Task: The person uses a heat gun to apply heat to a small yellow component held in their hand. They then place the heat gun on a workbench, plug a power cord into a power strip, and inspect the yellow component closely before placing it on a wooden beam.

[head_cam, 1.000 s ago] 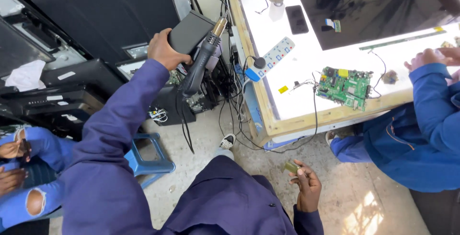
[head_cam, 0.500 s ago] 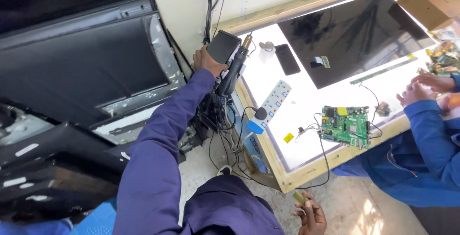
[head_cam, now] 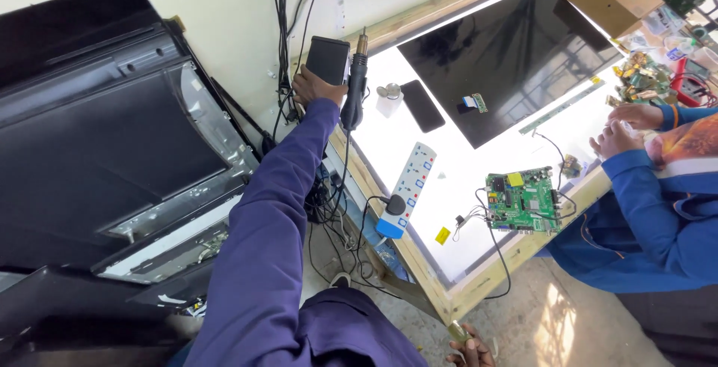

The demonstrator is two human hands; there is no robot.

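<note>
Left hand: left hand (head_cam: pixel 314 86) is stretched out at the tabletop's (head_cam: pixel 419 262) far-left edge, grip clenched round a dark handheld box (head_cam: pixel 327 60) together with the hot-air handpiece (head_cam: pixel 354 90), nozzle pointing up toward the wall.
Handpiece: it stands nearly upright, its cord dropping down into the tangle of cables (head_cam: pixel 336 217) beside the tabletop.
Right hand: right hand (head_cam: pixel 470 353) is low at the bottom edge of view, fingers closed on a small brownish-green piece (head_cam: pixel 458 331); what that piece is cannot be told.
Tabletop layout: white power strip (head_cam: pixel 407 187) lies just beside the hanging cord, black phone (head_cam: pixel 422 105) near the nozzle, large dark display panel (head_cam: pixel 508 60) beyond, green circuit board (head_cam: pixel 522 201) at the near edge.
Neighbour: another person's hands (head_cam: pixel 624 127) in blue sleeves work at the right side, well apart.
Handling note: I'd judge a firm hold on box and handpiece matters here, nozzle kept away from the phone and panel, cord kept from snagging the power strip.
</note>
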